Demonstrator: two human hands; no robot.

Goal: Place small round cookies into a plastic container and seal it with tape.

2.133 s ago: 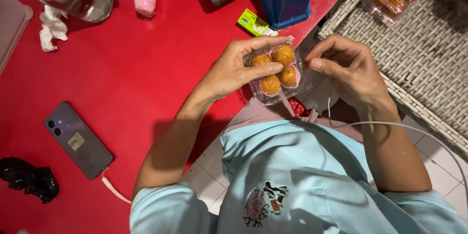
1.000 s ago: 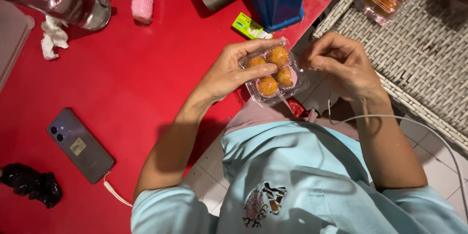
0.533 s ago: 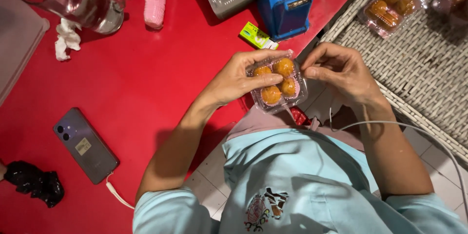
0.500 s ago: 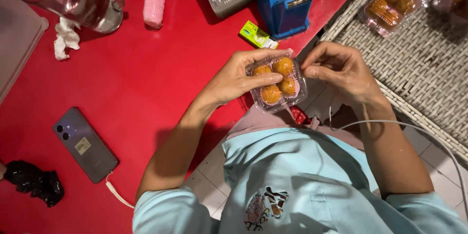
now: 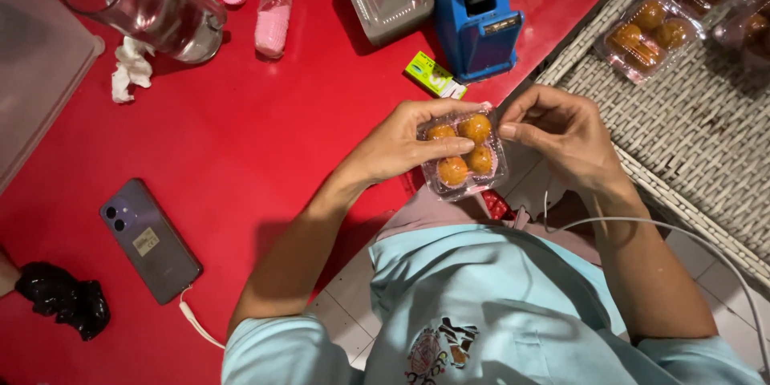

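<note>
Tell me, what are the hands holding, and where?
A clear box of four orange balls: left hand over its top, right hand at its right edge.

The person wears a pale blue short-sleeved shirt [image 5: 481, 297] with a small dark printed emblem [image 5: 437, 345] on the chest. Both forearms are bare, without watch or rings. A thin white cable [image 5: 642, 223] crosses the shirt.

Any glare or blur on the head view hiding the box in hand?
Head view: sharp at centre; the clear box shows small glints only, four orange balls legible; left hand and right hand crisp; soft shadows fall on the red table.
</note>
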